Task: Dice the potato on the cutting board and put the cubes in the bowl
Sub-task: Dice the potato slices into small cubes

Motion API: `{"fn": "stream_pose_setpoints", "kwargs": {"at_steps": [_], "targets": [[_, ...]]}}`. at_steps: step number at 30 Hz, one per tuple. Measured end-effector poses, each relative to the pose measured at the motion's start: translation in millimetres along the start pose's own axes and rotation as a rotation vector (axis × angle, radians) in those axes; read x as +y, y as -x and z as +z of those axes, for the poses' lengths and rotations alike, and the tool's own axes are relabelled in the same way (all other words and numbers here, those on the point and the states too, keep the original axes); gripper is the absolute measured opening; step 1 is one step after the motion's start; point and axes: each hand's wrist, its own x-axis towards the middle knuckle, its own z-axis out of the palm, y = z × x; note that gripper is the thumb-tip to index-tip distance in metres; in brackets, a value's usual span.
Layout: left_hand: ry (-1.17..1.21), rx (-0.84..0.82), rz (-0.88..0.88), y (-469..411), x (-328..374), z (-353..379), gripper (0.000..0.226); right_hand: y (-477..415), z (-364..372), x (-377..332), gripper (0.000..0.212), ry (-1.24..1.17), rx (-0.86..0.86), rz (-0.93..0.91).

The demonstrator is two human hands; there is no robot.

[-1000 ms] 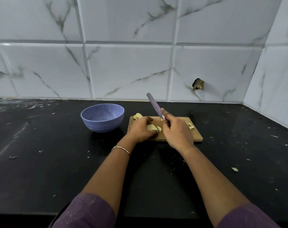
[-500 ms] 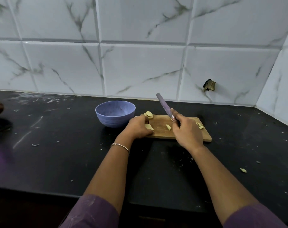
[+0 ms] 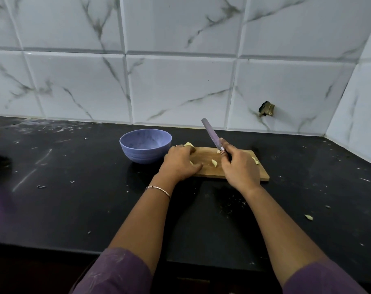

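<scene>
While both forearms reached forward from purple sleeves (image 3: 116, 272), the hands met over the board (image 3: 263, 175), which lay flat on the black table (image 3: 74, 198).

Left hand (image 3: 181, 164): palm down on the board's left end, wrist straight, thin bracelet (image 3: 158, 188) on the wrist. Fingers were curled down over the potato (image 3: 192, 162), thumb laid along the board toward the right. Only a pale edge of the potato showed by the thumb. The grip was closed over it; how firmly it pressed could not be told.

Right hand (image 3: 240, 166): knuckles up, grip wrapped tight around the handle of the knife (image 3: 212, 134), index finger stretched up toward the blade's base. The lilac blade slanted up, away and leftward, tip lifted clear above the board's far edge.

Other pieces: one wedge (image 3: 214, 163) lay loose mid-board between the hands, touching neither. A slice (image 3: 188, 144) sat at the far-left corner behind the left fingers. Small bits (image 3: 255, 161) lay near the right edge, partly hidden by the right hand. One scrap (image 3: 308, 217) lay on the table, well apart to the right.

Bowl (image 3: 145, 149): blue, upright, just beside the board's left end; no pieces could be seen inside.
</scene>
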Motion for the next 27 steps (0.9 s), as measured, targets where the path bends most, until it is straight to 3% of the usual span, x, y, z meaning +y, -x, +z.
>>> {"fn": "stream_pose_setpoints", "kwargs": {"at_steps": [6, 12, 27], "targets": [[-0.197, -0.064, 0.169, 1, 24, 19, 0.043, 0, -5, 0, 0.042, 0.006, 0.05, 0.018], [-0.296, -0.082, 0.231, -3, 37, 23, 0.035, -2, -6, -2, 0.042, 0.024, 0.048, 0.018], [-0.347, 0.138, -0.025, -3, 39, 22, 0.025, 15, -16, -3, 0.037, 0.128, -0.049, 0.045]]}}
